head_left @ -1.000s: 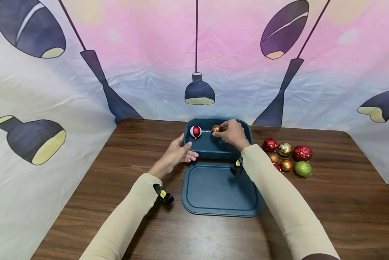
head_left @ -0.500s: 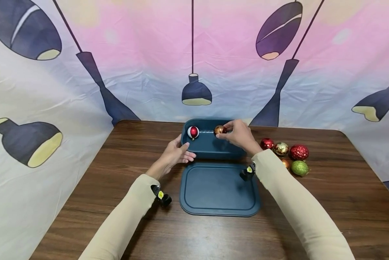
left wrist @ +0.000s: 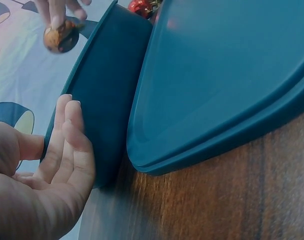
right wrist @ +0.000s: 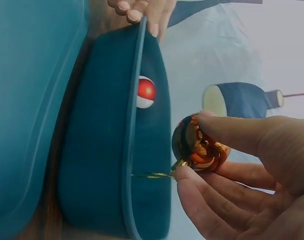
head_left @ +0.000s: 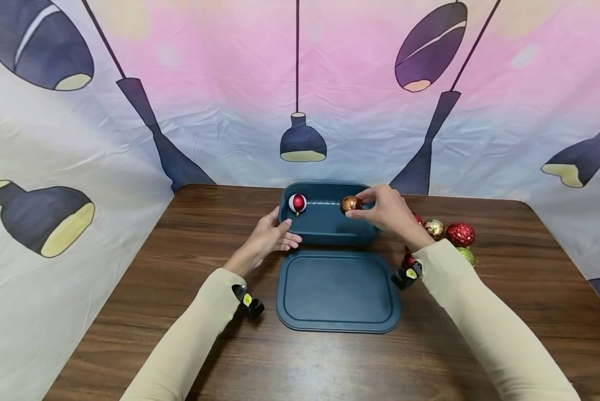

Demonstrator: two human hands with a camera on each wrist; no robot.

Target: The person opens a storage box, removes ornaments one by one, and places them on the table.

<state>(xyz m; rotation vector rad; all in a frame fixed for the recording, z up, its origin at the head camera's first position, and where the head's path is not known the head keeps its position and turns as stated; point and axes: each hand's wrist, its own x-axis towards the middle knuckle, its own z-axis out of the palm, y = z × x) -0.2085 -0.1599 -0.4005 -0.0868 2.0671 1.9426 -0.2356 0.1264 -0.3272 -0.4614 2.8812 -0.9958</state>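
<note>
My right hand (head_left: 389, 210) pinches a shiny copper Christmas bauble (head_left: 351, 204) between thumb and fingers, over the right part of a dark teal container (head_left: 325, 239). In the right wrist view the bauble's gold cap and thin gold string (right wrist: 154, 175) show, the string hanging toward the container's rim. My left hand (head_left: 268, 235) holds the container's near left corner, its fingers (left wrist: 74, 155) along the outer wall and its thumb at the rim. Inside the container, at the left, lies a red-and-white bauble (head_left: 297, 203).
A flat teal lid (head_left: 338, 292) lies on the wooden table (head_left: 204, 223) just in front of the container. To the right are several more baubles, among them a gold one (head_left: 434, 229), a glittery red one (head_left: 461, 234) and a green one (head_left: 465, 255), partly behind my right arm.
My right hand has moved rightward within the container's area, carrying the copper bauble along. My left hand stays at the container's corner. The right sleeve now covers more of the loose baubles.
</note>
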